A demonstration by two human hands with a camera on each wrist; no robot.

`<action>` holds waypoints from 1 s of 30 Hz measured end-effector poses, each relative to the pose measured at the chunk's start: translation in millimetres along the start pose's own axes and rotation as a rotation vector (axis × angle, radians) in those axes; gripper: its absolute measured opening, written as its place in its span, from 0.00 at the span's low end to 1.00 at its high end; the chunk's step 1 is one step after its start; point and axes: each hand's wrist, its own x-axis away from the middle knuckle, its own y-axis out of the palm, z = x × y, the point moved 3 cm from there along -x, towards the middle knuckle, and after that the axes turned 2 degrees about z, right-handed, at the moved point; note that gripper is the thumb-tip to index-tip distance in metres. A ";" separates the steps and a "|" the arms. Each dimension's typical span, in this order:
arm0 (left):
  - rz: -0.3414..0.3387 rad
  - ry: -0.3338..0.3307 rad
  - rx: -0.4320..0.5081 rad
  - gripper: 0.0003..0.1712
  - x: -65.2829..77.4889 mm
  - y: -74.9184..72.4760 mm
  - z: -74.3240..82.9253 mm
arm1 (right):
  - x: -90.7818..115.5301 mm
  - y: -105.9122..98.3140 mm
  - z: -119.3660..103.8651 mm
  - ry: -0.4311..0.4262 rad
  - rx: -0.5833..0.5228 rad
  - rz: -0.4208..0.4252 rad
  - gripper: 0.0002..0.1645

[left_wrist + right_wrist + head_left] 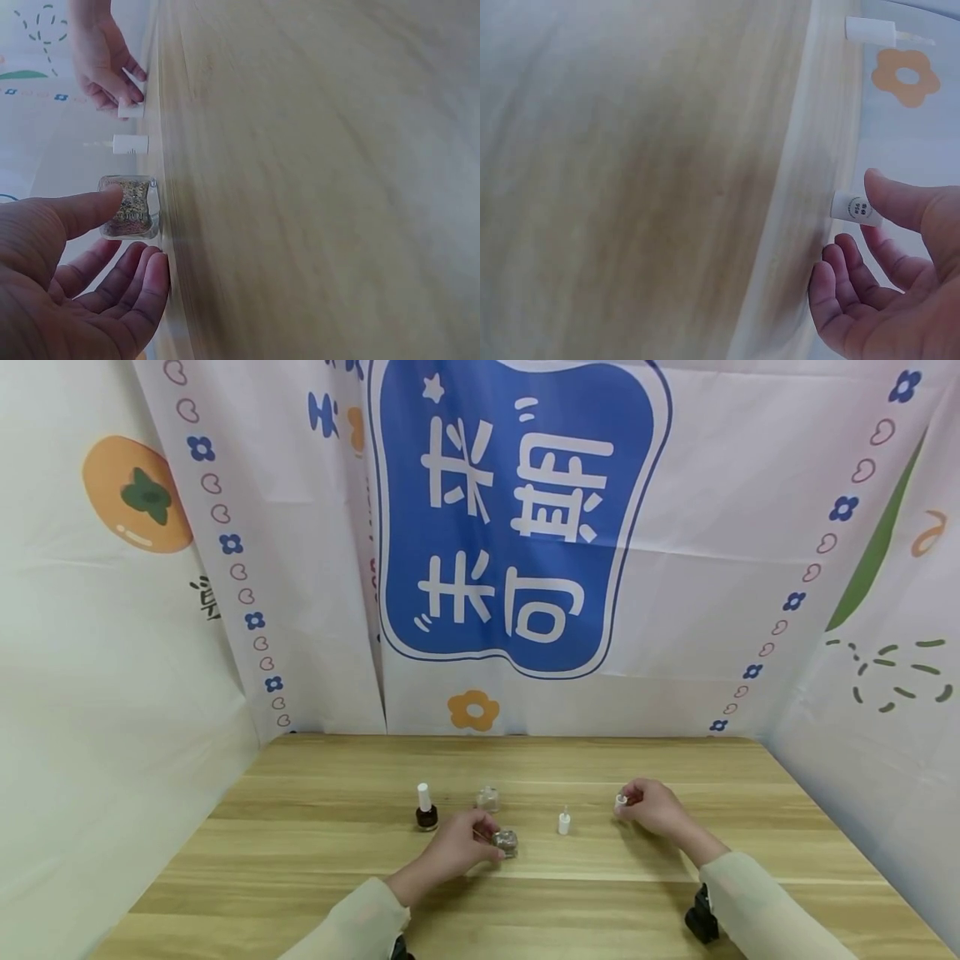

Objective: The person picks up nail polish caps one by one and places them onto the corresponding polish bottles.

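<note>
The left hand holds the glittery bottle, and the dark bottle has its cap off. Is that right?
Not quite: the dark bottle has its white cap on, as the head view shows. The left hand does hold the glittery bottle.

squat glitter-filled bottle [133, 214]: clear glass, glossy | squat colourless bottle [487, 799]: clear glass | dark round bottle [427, 817]: glossy | white cylindrical caps [564, 825] [851, 208]: smooth plastic | yellow-brown tabletop [637, 902]: wood-grained, smooth | white printed backdrop [697, 627]: creased cloth | cream sleeves [765, 902]: matt cloth
</note>
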 end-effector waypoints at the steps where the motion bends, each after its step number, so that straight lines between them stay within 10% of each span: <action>1: 0.000 -0.006 0.002 0.17 0.0 0.1 0.4 | 0.0 0.7 -0.1 -0.002 0.012 0.001 0.13; 30: -0.010 0.000 0.021 0.12 3.1 -3.6 7.4 | 4.4 -1.3 -2.2 0.000 0.036 0.023 0.07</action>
